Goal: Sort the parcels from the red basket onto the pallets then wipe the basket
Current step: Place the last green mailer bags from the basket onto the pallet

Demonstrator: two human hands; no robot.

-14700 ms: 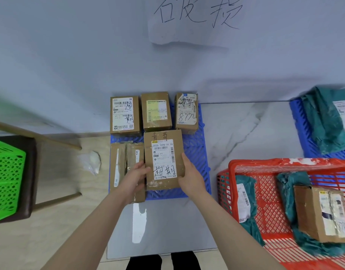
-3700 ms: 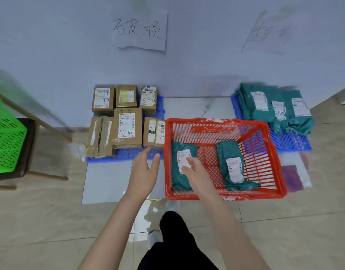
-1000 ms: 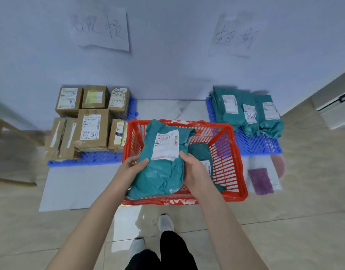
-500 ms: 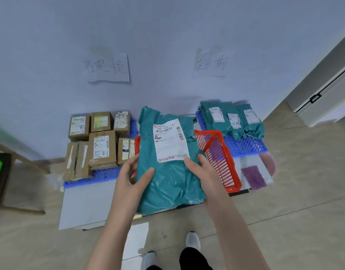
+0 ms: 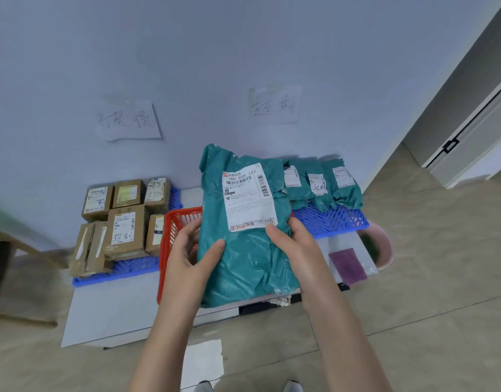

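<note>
left hand (image 5: 187, 258) and right hand (image 5: 297, 250) grip teal parcel (image 5: 243, 267), now raised higher.

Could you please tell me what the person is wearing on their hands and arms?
Nothing shows on either: the left hand and right hand are ungloved, with no rings visible, and both forearms are bare to the frame's edge, without sleeves, watch or bands.

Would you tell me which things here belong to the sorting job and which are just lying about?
Job: teal plastic mailer bag in left hand and right hand; red plastic mesh basket; blue plastic pallets; brown cardboard boxes; purple cloth, probably for wiping.
Lying about: round pink basin; brown wooden frame.
</note>
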